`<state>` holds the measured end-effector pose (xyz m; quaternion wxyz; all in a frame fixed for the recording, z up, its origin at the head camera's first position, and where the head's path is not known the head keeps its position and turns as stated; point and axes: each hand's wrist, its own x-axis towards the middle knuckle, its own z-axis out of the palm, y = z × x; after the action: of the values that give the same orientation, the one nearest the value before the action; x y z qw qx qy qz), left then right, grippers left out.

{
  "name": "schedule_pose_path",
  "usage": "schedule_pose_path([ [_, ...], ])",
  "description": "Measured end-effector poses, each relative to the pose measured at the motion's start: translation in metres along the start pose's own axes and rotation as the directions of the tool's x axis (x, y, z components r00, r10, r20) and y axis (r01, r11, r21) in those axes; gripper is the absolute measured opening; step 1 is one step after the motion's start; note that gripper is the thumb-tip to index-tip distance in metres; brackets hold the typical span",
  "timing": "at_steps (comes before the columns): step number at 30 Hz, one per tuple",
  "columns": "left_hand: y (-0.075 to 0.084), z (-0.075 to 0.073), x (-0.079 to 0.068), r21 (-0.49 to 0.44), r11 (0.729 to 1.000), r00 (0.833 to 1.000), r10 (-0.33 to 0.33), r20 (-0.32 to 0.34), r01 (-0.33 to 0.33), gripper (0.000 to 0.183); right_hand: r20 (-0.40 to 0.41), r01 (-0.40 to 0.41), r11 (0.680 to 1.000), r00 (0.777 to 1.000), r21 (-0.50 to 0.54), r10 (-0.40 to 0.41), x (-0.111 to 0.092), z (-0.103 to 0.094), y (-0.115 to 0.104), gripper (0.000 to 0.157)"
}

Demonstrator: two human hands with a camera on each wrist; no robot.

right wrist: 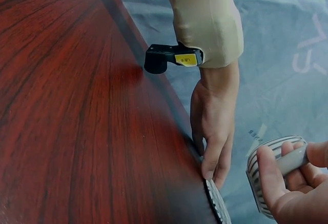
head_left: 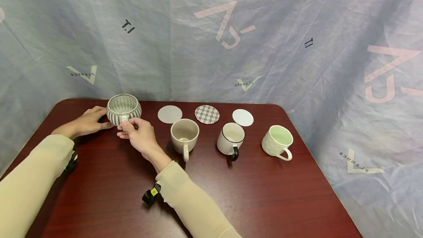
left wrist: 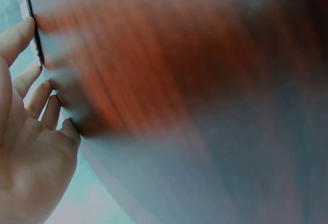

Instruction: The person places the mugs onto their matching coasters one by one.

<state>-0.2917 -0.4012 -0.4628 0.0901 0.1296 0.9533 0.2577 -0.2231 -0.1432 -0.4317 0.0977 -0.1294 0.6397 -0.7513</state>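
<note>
My right hand (head_left: 142, 135) grips the handle of a round mug (head_left: 114, 116) with grey and white ribs at the table's back left. In the right wrist view this mug (right wrist: 254, 168) stands apart from the tabletop. Left of the mug is my left hand (head_left: 87, 122), its thumb and fingers spread. Its fingertips touch the rim of a thin patterned coaster (right wrist: 217, 203) lying on the table. From the head view, the mug hides that coaster. In the left wrist view only the coaster's dark edge (left wrist: 36, 42) shows, beside the thumb and a fingertip.
A beige mug (head_left: 184, 135), a white mug with black handle (head_left: 228, 143) and a pale green mug (head_left: 275, 144) stand rightward. Behind them lie a grey coaster (head_left: 170, 114), a checked coaster (head_left: 207, 115) and a white coaster (head_left: 242, 117). A printed cloth (head_left: 172, 39) hangs behind the table.
</note>
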Motion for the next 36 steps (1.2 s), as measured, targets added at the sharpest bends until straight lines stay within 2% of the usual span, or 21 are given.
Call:
schedule_pose_path([
  [14, 0.003, 0.002, 0.001, 0.010, 1.000, 1.000, 0.004, -0.016, -0.004, 0.084, 0.002, 0.035, 0.999, 0.999, 0.020, -0.035, 0.007, -0.003, 0.003, 0.019],
  [26, 0.002, 0.004, 0.001, 0.010, 1.000, 1.000, -0.010, -0.011, 0.011, 0.082, 0.009, 0.013, 1.000, 1.000, 0.007, -0.013, 0.014, -0.003, 0.007, 0.019],
  [36, 0.001, 0.002, 0.001, -0.001, 1.000, 1.000, -0.005, 0.003, 0.005, 0.085, -0.017, -0.003, 1.000, 1.000, 0.003, 0.003, 0.017, 0.003, 0.010, 0.017],
])
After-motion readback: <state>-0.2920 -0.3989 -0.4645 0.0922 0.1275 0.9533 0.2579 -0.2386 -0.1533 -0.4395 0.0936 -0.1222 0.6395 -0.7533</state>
